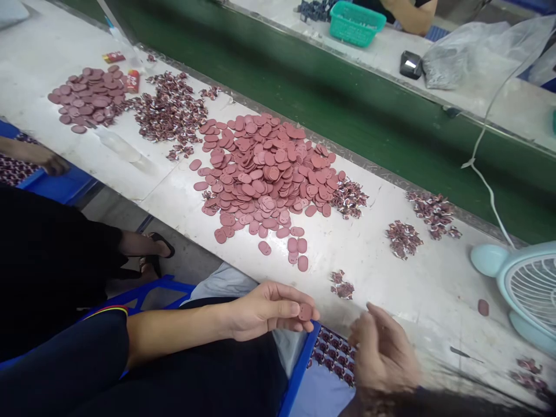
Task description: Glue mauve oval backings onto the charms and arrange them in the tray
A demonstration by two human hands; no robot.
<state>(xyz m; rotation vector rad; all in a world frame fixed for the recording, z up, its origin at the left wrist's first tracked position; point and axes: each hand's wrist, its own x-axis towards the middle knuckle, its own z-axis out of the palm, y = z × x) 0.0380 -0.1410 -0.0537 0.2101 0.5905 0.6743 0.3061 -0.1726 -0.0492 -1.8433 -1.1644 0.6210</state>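
The single head-worn camera looks forward and down from close above the white table (369, 246).

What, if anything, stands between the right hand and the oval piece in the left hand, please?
Only the left hand itself, which extends slightly past the oval piece on the side facing the right hand. Beyond that, nothing visible stands in the gap.

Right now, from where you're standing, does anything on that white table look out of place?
Yes, slightly: one reddish disc lies alone near the fan, well apart from the big pile of similar discs. It looks odd because it seems to have strayed.
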